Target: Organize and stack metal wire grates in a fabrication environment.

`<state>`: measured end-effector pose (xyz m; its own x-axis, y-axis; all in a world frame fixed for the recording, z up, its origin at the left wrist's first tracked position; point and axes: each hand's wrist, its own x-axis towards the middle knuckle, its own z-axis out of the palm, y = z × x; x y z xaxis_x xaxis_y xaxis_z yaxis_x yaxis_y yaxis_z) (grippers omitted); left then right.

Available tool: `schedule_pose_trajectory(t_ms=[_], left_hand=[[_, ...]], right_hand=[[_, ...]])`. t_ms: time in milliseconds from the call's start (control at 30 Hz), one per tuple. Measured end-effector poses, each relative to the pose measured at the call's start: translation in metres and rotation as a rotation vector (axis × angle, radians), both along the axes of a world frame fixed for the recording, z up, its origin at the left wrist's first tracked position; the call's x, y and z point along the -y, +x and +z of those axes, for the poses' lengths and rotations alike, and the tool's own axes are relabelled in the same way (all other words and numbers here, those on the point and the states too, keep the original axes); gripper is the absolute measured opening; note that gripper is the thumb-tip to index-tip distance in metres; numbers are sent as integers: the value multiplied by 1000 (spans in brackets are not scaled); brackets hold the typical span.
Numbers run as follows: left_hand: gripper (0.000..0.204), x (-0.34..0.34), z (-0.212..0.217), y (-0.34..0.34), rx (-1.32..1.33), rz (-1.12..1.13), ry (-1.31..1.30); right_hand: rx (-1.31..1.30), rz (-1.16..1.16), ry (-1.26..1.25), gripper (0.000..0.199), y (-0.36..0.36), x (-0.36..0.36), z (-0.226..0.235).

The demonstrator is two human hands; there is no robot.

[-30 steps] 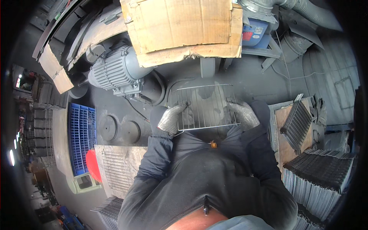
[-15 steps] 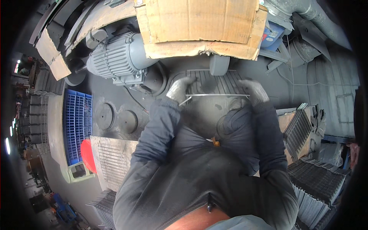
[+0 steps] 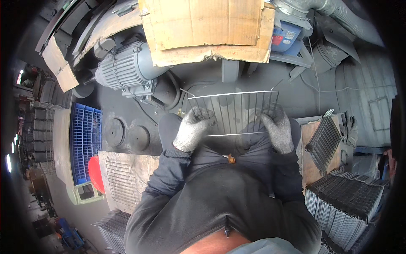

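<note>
Between my hands, over my lap, I hold a wire rack (image 3: 232,93) with bright front and back rails and thin dark bars. My left hand (image 3: 194,128), in a grey knit glove with dark fingertips, is closed on its left side. My right hand (image 3: 277,129), gloved alike, grips the right side with its thumb lying along the bars. Short bent wire ends stick out at the rack's far corners. Beyond it, a grey metal bar (image 3: 230,71) comes down from below a cardboard sheet (image 3: 203,25).
A grey electric motor (image 3: 122,70) stands at the far left, near a blue plastic crate (image 3: 86,142). Another wire rack (image 3: 120,178) lies on a board at my left. At my right are a small leaning rack bundle (image 3: 325,142) and a tall stack of racks (image 3: 342,207).
Both hands have drawn the wire rack back toward my body, away from the bar under the cardboard. The rack is now tilted differently, with its bright rails at front and back.
</note>
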<state>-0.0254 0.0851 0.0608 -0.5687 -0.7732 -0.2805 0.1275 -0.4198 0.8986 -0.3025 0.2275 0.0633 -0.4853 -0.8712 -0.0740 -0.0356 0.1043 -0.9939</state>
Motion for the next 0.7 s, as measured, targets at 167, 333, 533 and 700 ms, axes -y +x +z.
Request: schedule_pose_trajectory(t_ms=[167,333,533,700], left_hand=[[21,-12,-9,6,166,103,-291],[24,-19,-27,9,73,219,-312],[12,-21,-11,-2,185,307,-525],[18,-21,-9,-2,288,312,-600]], right_hand=[[29,56,-42,34,9,-2,-9],[-3,75,-45,38,16,9,-12],[-31,-247,-352,46,39,22,-28],[-109,-59,10,65,29,5,-26]])
